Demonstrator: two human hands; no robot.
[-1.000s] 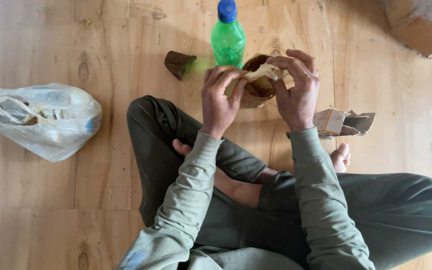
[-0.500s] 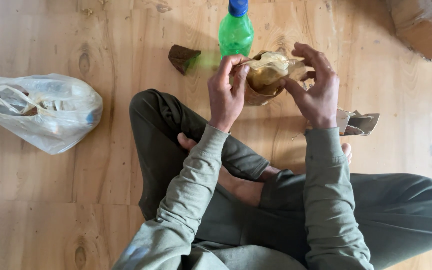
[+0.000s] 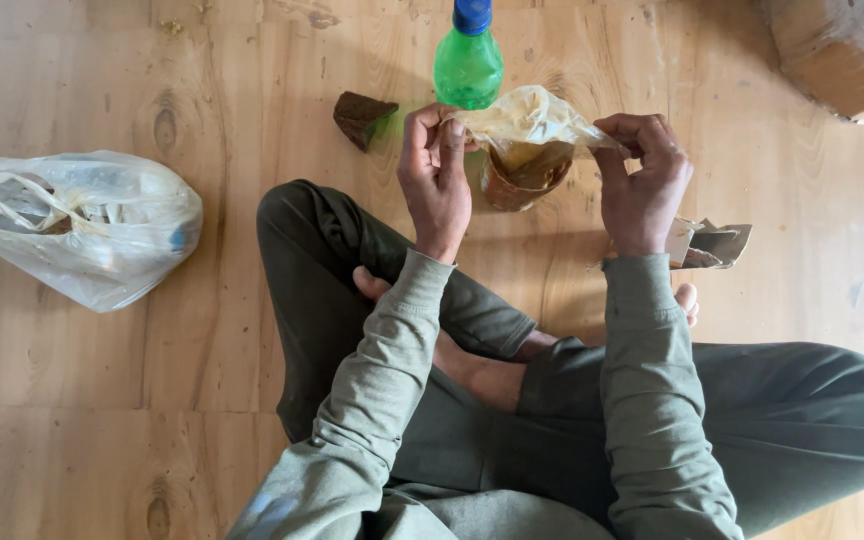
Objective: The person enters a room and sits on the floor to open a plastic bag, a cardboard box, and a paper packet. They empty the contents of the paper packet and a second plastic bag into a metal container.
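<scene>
My left hand and right hand pinch a crumpled translucent plastic wrapper, fingers clenched, over a brown clay cup.

Support surface: wooden plank floor, light, knots visible. Directly on it: green plastic bottle with blue cap, upright, just beyond the hands; dark brown chunk beyond and left of the left hand; white plastic bag, knotted, well left; torn cardboard scraps just right of the right wrist.
</scene>
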